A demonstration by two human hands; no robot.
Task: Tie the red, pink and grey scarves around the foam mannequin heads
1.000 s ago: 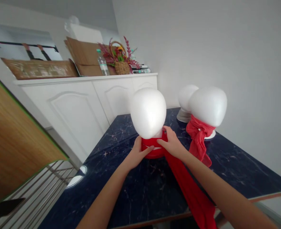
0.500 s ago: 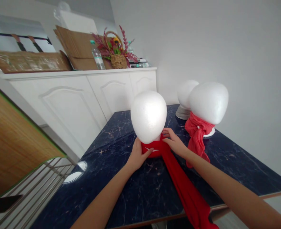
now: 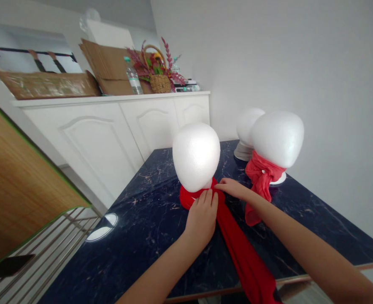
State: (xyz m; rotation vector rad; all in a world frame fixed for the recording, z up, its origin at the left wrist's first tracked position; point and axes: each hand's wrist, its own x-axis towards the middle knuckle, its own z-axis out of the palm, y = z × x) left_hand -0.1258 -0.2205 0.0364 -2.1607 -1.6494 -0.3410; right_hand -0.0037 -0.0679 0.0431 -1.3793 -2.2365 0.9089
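Note:
A white foam mannequin head [image 3: 196,156] stands upright on the dark blue marbled table. Around its neck is wrapped a bright red scarf [image 3: 241,257], one long end running down over the table's near edge. At the front of the neck, my left hand [image 3: 202,215] has its fingers curled over the scarf wrap, closed on the cloth. My right hand [image 3: 233,188] pinches the scarf at the right side of the neck. The fingers partly hide the wrap where the long end leaves it.
To the right stands a foam head [image 3: 278,137] with a knotted coral scarf [image 3: 262,177]. Behind it is another foam head [image 3: 248,124] on a grey wrapped neck. A wooden board [image 3: 25,185] and metal rack [image 3: 63,240] flank the table's left. White cabinets [image 3: 94,139] line the back.
My left hand has moved right from the left side of the neck to the scarf's front. My right hand has shifted slightly lower and the wrap spreads wider.

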